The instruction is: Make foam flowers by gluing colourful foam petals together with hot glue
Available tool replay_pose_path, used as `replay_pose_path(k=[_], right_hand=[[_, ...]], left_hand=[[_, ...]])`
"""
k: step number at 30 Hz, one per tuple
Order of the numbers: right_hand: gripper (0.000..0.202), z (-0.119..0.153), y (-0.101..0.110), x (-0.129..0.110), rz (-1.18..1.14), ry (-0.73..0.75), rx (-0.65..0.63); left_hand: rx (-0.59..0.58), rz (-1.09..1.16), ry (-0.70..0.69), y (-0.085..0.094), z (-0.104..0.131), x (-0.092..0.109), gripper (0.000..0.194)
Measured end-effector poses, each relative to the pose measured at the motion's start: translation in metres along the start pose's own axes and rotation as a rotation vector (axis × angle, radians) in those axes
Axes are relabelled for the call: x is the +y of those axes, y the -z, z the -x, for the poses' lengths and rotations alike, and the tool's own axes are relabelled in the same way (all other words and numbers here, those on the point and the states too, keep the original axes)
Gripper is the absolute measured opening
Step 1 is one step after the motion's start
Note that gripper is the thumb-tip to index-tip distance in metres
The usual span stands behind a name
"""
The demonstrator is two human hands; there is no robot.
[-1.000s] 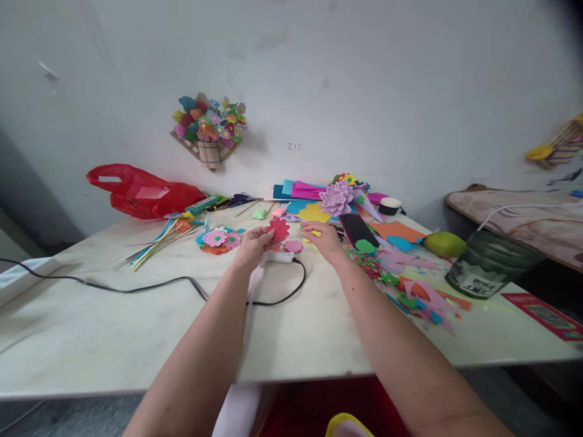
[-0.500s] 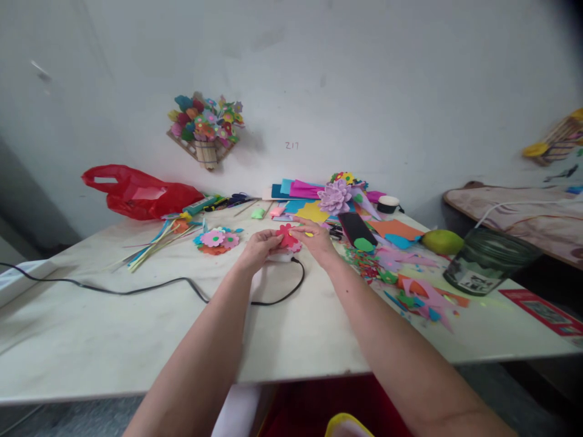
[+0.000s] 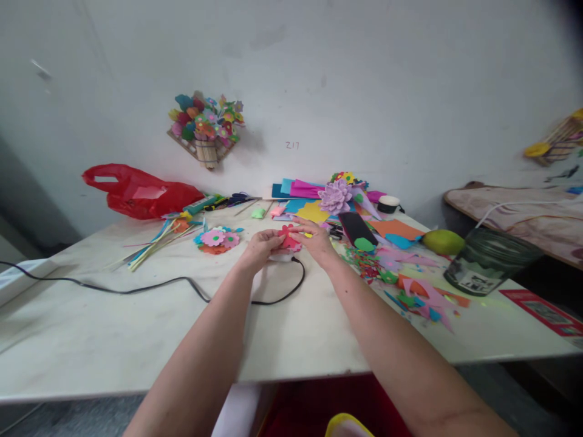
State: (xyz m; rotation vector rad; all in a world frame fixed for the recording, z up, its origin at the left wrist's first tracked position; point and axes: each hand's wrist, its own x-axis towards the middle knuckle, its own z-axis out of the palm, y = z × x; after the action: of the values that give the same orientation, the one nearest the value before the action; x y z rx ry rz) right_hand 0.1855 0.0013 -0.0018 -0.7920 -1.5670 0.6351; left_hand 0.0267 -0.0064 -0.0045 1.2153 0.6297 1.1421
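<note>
A red scalloped flower cutout (image 3: pixel 288 238) is between my hands above the middle of the table. My left hand (image 3: pixel 262 247) pinches its left edge between thumb and fingers. From the other side my right hand (image 3: pixel 316 240) has its fingertips pressed on the flower's face and right edge. A bit of pink shows beneath the red petals. Just below the flower lies a white object (image 3: pixel 280 258), mostly hidden, with a black cord (image 3: pixel 184 279) running off to the left. Layered flower cutouts (image 3: pixel 218 238) in pink, blue and orange lie left of my left hand.
To the right are a phone (image 3: pixel 357 230), colourful scraps (image 3: pixel 426 294), a green-yellow fruit (image 3: pixel 443 241) and a glass jar (image 3: pixel 492 261). At left sit thin sticks (image 3: pixel 152 246) and a red plastic bag (image 3: pixel 141 193). Coloured sheets (image 3: pixel 305 189) and a lilac flower (image 3: pixel 336 197) rest by the wall.
The red flower and both hands stay in nearly the same place; my right fingertips have shifted only slightly on it.
</note>
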Motion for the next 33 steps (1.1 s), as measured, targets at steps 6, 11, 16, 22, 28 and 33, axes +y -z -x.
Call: replay_pose_path(k=[6, 11, 16, 22, 28, 33], right_hand=[[0.027, -0.001, -0.002, 0.002, -0.127, -0.125, 0.039], [0.035, 0.0, -0.002, -0.008, -0.139, -0.296, 0.079], [0.033, 0.004, -0.003, -0.015, -0.242, -0.404, -0.002], [0.034, 0.005, -0.008, -0.005, -0.358, -0.496, -0.037], [0.035, 0.005, -0.009, -0.004, -0.38, -0.566, -0.024], [0.032, 0.006, -0.008, -0.014, -0.345, -0.59, 0.02]], left_hand=[[0.053, 0.03, 0.001, -0.002, 0.001, 0.001, 0.021], [0.103, 0.014, -0.02, -0.002, 0.001, 0.002, 0.025], [0.132, -0.016, -0.038, -0.001, 0.0, 0.002, 0.03], [0.077, -0.052, -0.046, -0.001, -0.001, 0.0, 0.033], [0.081, -0.088, -0.046, -0.004, -0.001, -0.002, 0.037], [0.075, -0.121, -0.047, -0.006, -0.001, -0.003, 0.038]])
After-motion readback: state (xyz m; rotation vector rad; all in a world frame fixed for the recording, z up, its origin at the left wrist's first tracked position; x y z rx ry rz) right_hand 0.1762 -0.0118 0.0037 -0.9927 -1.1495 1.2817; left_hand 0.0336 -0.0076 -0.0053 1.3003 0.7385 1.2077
